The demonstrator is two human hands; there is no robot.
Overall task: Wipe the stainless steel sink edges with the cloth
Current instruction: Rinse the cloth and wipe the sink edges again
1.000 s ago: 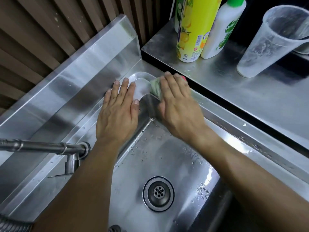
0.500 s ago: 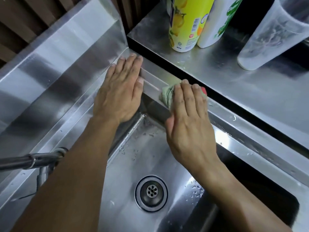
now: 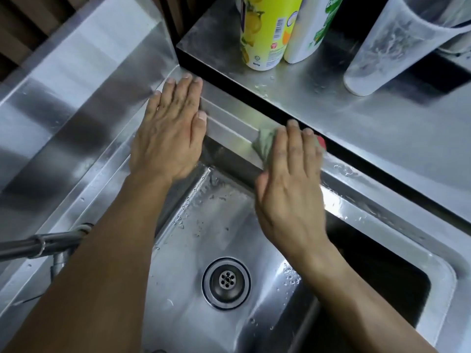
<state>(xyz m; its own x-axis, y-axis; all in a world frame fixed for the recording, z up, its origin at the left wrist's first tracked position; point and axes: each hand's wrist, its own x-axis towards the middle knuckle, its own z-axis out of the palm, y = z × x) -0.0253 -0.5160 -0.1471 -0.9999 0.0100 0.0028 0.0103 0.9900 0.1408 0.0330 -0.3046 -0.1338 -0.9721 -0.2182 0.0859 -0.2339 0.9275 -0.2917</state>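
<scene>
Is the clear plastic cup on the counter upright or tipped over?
Upright but leaning: the cup stands on its base on the counter, mouth upward, tilted right.

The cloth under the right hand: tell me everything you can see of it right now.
The cloth is pale green and soft-looking, bunched up, with a red bit showing past the fingertips. It lies on the flat steel sink edge, beside the raised black-fronted counter. The right hand presses it down with flat, straight fingers and hides most of it, so its full shape cannot be told.
</scene>
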